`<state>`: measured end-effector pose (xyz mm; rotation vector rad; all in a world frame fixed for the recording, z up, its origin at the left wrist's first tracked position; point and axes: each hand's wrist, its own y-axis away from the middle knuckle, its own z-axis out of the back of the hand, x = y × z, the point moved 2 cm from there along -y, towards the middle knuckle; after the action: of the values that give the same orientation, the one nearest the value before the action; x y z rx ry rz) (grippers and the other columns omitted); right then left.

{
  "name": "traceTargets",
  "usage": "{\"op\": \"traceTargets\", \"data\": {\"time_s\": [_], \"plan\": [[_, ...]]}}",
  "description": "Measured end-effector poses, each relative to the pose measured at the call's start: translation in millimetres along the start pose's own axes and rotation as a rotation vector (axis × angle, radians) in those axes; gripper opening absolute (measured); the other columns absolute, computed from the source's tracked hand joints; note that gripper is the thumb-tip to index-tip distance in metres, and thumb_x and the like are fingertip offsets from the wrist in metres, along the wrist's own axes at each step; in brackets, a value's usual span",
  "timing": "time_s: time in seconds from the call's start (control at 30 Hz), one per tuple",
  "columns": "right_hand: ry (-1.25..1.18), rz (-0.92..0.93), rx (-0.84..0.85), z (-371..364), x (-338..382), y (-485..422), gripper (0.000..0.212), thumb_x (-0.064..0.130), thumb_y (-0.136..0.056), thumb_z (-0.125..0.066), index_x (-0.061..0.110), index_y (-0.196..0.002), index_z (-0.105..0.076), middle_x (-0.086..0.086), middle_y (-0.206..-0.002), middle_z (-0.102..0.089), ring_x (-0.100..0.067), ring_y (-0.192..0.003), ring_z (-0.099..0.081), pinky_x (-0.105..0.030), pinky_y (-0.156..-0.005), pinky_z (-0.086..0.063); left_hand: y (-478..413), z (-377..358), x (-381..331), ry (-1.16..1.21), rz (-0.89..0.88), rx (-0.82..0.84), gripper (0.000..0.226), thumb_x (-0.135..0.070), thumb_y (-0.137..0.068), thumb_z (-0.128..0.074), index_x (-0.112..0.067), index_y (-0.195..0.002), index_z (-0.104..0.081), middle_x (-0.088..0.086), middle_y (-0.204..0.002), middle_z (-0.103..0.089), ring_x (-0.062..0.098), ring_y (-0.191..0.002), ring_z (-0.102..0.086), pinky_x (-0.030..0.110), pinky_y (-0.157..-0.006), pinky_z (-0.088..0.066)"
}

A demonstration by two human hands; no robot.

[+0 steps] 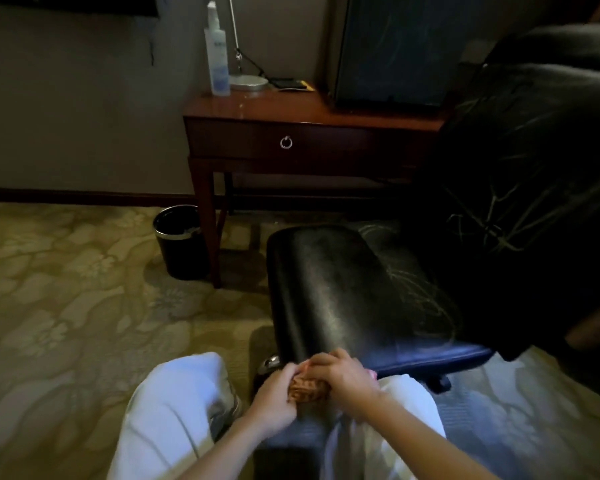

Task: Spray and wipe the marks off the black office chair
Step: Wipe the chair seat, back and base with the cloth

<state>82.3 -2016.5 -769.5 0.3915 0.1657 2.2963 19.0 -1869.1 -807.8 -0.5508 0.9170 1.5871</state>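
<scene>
The black office chair [343,292] stands right of centre, its seat turned toward me. Pale scribbled marks cover the backrest [520,188] and the seat's right part. Just below the seat's front edge, my left hand [274,396] and my right hand [343,377] together grip a bunched brown patterned cloth [309,389]. A clear spray bottle [217,53] stands upright on the left end of the wooden desk [291,109], well away from both hands.
A black waste bin [181,240] sits on the patterned carpet beside the desk leg. A lamp base [248,81], a small dark item and a dark screen [392,50] stand on the desk. My knees in white trousers [174,407] flank the hands.
</scene>
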Motion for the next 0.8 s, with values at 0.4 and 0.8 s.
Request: {"op": "traceTargets", "data": {"time_s": [0.4, 0.8], "plan": [[0.101, -0.063, -0.335, 73, -46, 73, 0.057, 0.012, -0.087, -0.058, 0.038, -0.136, -0.046, 0.009, -0.145, -0.039, -0.021, -0.125, -0.035, -0.042, -0.098, -0.041, -11, 10, -122, -0.298, -0.248, -0.048, 0.061, -0.009, -0.087, -0.051, -0.034, -0.14, -0.034, 0.005, -0.129, -0.046, 0.024, -0.124, -0.045, 0.04, -0.106, -0.04], [0.023, -0.221, -0.377, 42, -163, 102, 0.068, 0.003, -0.074, -0.069, 0.038, -0.13, -0.05, 0.006, -0.138, -0.048, -0.029, -0.116, -0.049, -0.044, -0.084, -0.051, -80, -83, -172, -0.625, -0.382, -0.009, 0.064, -0.014, -0.088, -0.046, -0.03, -0.147, -0.025, 0.005, -0.138, -0.037, 0.029, -0.12, -0.042, 0.041, -0.098, -0.039]]}}
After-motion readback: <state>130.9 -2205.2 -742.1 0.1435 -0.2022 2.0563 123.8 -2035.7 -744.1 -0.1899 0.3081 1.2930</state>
